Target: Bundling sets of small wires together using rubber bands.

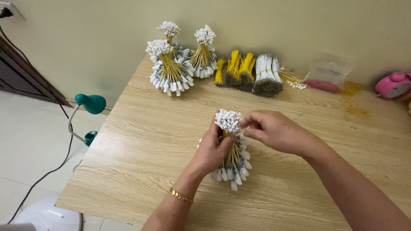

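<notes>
Near the middle of the wooden table (141, 141) stood a bundle of yellow wires (231, 158), upright, its top a tight cluster of white connectors (228, 120) and its foot flaring into a skirt of white and blue tips that rested on the tabletop. The left hand (212, 147) was wrapped around the bundle's narrow waist, fingers curled closed on the yellow strands, a thin gold bracelet (180, 196) on its wrist. The right hand (274, 130) came in from the right, its fingertips (248, 128) pinched together at the edge of the white cluster; whether it gripped a single connector or only touched the cluster I could not tell.

Farther back, toward the wall, three finished bundles (171, 68) of the same shape stood close together, touching one another. Just to their right lay flat sheaves of yellow wire (239, 68) with dark bare ends, then a sheaf of white wire (266, 77), and beside that a small scatter of loose white connectors (296, 84). A clear plastic bag (327, 72) holding something reddish lay near the wall, with a pink object (391, 84) at the table's far right edge.

Off the table's left side a teal desk lamp (87, 107) rose on a bent white neck, a black cable (51, 171) trailed across the pale floor, and part of a white round appliance (47, 216) showed at the bottom.
</notes>
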